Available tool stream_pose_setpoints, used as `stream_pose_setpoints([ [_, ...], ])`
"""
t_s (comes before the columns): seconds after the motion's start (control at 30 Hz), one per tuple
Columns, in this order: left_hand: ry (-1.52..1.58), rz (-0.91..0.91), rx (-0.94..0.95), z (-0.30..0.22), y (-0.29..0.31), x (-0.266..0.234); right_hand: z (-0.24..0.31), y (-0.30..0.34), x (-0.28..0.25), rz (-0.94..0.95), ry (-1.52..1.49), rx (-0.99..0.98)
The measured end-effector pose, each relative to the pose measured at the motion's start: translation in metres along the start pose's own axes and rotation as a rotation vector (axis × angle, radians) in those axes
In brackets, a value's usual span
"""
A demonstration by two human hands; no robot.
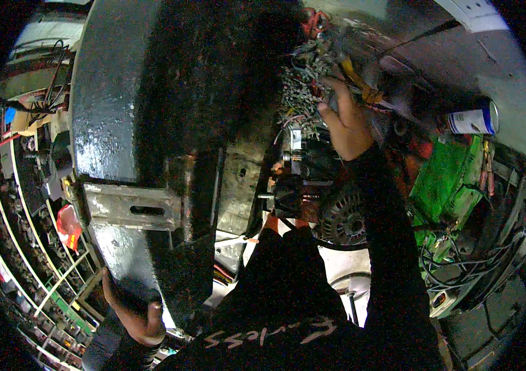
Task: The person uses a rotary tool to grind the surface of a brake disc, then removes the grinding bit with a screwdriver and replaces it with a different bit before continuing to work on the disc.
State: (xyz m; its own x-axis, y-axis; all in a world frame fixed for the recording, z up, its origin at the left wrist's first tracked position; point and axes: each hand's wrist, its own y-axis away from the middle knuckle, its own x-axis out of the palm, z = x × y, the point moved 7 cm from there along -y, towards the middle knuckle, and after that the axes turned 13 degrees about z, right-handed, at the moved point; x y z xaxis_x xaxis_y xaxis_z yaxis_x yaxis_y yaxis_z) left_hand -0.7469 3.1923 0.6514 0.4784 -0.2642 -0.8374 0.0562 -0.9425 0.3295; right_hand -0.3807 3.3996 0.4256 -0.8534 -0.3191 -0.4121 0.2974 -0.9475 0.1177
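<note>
A long black metal body [111,111] with a shiny side runs down the left half of the view, crossed by a slotted metal bracket [130,210]. At its lower left end is my left hand [136,315], thumb and fingers apart, lying against the metal edge. Farther up, my right hand [349,127] reaches into a heap of small grey metal pieces [305,93], too small to name. Its thumb and fingers are spread at the heap's right side, the fingertips partly hidden. Nothing shows clearly in its grasp.
Right of my arm stand a white and blue can [473,119], a green sheet-like item [445,170] and a tangle of black cables [470,272]. A round finned part [344,219] sits beside my forearm. Racks of parts [34,235] fill the far left, with a red packet [68,227].
</note>
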Motion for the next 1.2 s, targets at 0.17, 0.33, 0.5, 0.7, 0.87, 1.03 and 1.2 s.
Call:
stream_pose_setpoints([
  [0.17,0.065,0.003,0.004,-0.013,-0.008,0.002,0.031,0.023,0.012,-0.091,0.473,0.033],
  [0.33,-0.026,0.043,0.065,-0.019,-0.017,0.002,0.004,0.079,-0.003,-0.072,0.017,0.243],
  [0.5,0.07,-0.005,0.057,-0.018,-0.01,0.005,-0.006,0.131,-0.017,-0.028,-0.025,0.263],
  [0.7,-0.008,0.044,0.116,-0.015,-0.016,-0.004,-0.011,0.179,0.027,0.277,0.679,0.332],
  [0.87,-0.18,-0.021,0.169,-0.007,-0.017,-0.007,-0.016,0.175,0.05,0.359,0.537,0.454],
  [1.03,-0.206,-0.115,0.108,0.034,-0.018,-0.024,-0.009,0.174,0.046,0.369,0.596,0.435],
  [1.2,-0.193,-0.067,0.124,0.015,-0.025,-0.017,-0.03,0.174,0.056,0.29,0.482,0.474],
])
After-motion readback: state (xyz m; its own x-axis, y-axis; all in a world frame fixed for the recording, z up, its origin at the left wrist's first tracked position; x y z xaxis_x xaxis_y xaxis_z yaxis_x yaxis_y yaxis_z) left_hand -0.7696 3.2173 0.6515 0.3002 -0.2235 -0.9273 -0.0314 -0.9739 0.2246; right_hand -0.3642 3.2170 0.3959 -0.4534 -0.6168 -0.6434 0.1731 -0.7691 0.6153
